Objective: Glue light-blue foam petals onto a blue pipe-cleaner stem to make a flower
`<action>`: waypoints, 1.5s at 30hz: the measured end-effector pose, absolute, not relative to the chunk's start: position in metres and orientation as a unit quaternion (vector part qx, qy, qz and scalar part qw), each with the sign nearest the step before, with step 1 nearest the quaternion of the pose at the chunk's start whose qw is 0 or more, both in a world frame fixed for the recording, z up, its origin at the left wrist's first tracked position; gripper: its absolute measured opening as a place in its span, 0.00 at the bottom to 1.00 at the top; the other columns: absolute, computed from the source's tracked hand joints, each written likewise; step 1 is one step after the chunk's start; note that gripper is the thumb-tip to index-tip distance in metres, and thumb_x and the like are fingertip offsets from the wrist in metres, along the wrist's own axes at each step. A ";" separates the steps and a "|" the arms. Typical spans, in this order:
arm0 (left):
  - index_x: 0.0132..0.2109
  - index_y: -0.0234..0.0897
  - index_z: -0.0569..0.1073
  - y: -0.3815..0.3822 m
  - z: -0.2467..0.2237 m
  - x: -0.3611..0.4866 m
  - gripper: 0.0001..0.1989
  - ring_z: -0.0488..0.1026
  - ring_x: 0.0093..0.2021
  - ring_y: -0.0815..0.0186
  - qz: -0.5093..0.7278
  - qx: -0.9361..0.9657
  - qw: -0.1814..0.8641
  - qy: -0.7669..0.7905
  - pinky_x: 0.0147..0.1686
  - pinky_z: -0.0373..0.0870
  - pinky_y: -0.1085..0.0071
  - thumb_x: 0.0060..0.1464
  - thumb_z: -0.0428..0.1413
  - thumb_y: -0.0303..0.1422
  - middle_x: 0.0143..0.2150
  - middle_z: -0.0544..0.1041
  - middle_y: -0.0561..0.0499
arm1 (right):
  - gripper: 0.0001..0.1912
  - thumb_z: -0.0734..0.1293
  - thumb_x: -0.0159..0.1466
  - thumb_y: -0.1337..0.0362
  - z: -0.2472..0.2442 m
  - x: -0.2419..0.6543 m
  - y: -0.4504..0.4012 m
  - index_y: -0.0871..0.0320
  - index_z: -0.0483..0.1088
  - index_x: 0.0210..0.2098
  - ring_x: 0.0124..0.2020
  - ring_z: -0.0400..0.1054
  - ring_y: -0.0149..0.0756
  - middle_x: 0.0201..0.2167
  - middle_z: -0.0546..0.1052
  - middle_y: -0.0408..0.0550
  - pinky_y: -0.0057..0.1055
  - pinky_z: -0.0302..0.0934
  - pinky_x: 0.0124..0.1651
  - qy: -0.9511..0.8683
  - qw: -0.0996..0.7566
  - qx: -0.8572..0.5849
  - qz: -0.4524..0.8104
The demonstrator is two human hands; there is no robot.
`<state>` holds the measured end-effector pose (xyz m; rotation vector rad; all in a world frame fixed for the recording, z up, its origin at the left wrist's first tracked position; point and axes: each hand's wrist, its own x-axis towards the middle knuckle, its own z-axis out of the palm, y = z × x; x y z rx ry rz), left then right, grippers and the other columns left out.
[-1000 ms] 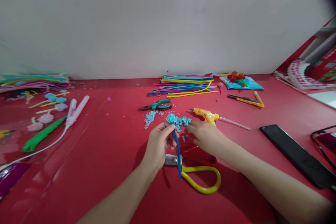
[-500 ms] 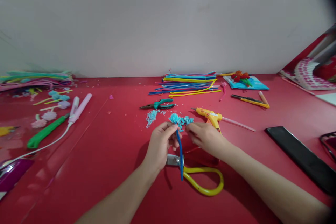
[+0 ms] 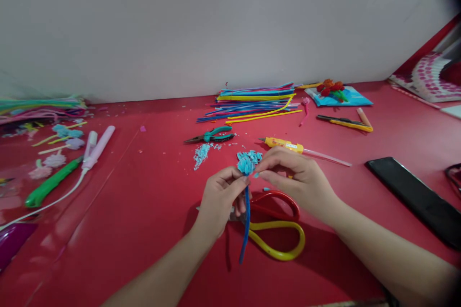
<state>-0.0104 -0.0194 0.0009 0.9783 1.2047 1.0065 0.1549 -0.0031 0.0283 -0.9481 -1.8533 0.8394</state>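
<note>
Between thumb and fingers, my left hand (image 3: pixel 224 196) pinches a blue pipe cleaner stem (image 3: pixel 247 220) just under a fluffy light-blue flower head (image 3: pixel 246 164). The stem hangs down, slightly bent. My right hand (image 3: pixel 300 177) is at the right side of the flower head, its thumb and forefinger closed on a small light-blue piece (image 3: pixel 256 175). Behind the flower lies a heap of light-blue cut pieces (image 3: pixel 254 155), partly hidden by it. Beneath the hands rest large scissors (image 3: pixel 279 253) with one red and one yellow handle; my left hand covers part of the blades.
Pliers (image 3: pixel 212 135) and blue clippings (image 3: pixel 201 153) lie beyond my hands. A yellow glue gun (image 3: pixel 284 144) is partly behind my right hand. Pipe cleaners (image 3: pixel 255 100) lie at the back, a box cutter (image 3: pixel 345 123) and phone (image 3: pixel 414 199) right, a pink heating tool (image 3: pixel 101 148) left.
My right hand has come up from beside the stem to the flower head, now with a small blue piece in its fingertips. The camera view has tilted slightly down.
</note>
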 end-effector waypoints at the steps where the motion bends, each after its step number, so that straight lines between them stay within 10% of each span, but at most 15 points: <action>1: 0.25 0.35 0.66 -0.020 0.001 -0.010 0.10 0.60 0.10 0.77 0.430 0.422 0.603 0.523 0.10 0.53 0.82 0.49 0.56 0.35 0.16 0.71 0.56 | 0.04 0.66 0.60 0.70 0.027 0.155 -0.003 0.57 0.72 0.32 0.33 0.65 0.29 0.31 0.70 0.43 0.27 0.61 0.35 -0.744 0.436 -0.377 0.339; 31: 0.26 0.37 0.70 -0.027 0.006 -0.016 0.08 0.62 0.12 0.74 0.434 0.496 0.568 0.493 0.13 0.59 0.80 0.50 0.56 0.34 0.13 0.68 0.58 | 0.10 0.65 0.59 0.73 0.021 0.158 -0.013 0.56 0.68 0.39 0.35 0.66 0.34 0.33 0.70 0.48 0.32 0.63 0.37 -0.814 0.475 -0.320 0.094; 45: 0.34 0.39 0.76 -0.038 0.016 -0.037 0.09 0.75 0.30 0.65 0.469 0.763 0.081 0.438 0.34 0.71 0.73 0.49 0.54 0.23 0.30 0.79 0.49 | 0.03 0.65 0.56 0.68 0.047 0.145 -0.028 0.59 0.69 0.26 0.21 0.60 0.24 0.24 0.67 0.41 0.22 0.58 0.24 -0.554 0.408 -0.368 0.626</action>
